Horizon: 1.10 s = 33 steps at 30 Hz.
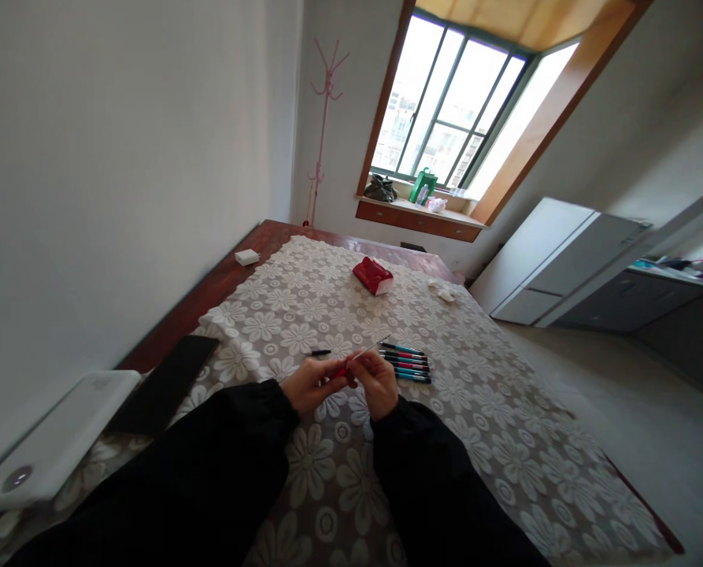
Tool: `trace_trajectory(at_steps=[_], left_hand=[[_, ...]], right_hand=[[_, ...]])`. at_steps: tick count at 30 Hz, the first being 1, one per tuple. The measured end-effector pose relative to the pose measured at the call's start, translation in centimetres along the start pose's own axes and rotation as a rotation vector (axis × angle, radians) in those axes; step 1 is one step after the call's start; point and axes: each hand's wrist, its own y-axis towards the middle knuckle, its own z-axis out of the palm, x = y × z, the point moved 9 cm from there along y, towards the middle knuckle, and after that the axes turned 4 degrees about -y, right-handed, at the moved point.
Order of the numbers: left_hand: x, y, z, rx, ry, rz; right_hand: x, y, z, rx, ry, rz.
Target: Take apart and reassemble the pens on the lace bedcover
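Evidently, at the far left, a white flat device lies on the worktop, with a dark slab just beside it. Farther back, near the wall, sits a white adapter.

The left hand is raised over the patterned cloth, its grip closed on a small red piece at the fingertips. Much of that piece is covered by the fingers; its full form cannot be established. Just beyond the left hand, a short black piece lies on the cloth, its long axis running roughly left to right; the left hand is the nearer of the two to it.

Farther back, well apart from both hands, is a red packet.

The right hand is closed, its fingertips meeting those of the left at the red piece. A thin pale rod emerges at this meeting point, its long axis slanting away and to the right. It appears to be pinched by the right grip; whether it also touches the red piece cannot be told.

Just right of the right hand, a row of pens lies side by side, long axes nearly crosswise to the wearer, at an angle to the rod. The right hand is the nearer to them. Beyond, at right, lies a crumpled white scrap.
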Motion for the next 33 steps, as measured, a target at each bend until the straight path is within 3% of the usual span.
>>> trace_trajectory(at_steps=[13, 25, 33], left_hand=[[0.4, -0.1, -0.6, -0.089, 0.006, 0.020], [0.6, 0.0, -0.5, -0.069, -0.029, 0.019], [-0.1, -0.5, -1.6, -0.198, 0.021, 0.020]], right_hand=[[0.4, -0.2, 0.5, 0.048, -0.061, -0.029], [1.8, -0.1, 0.8, 0.102, -0.073, -0.126], [2.4, 0.1, 0.0, 0.072, -0.186, -0.188]])
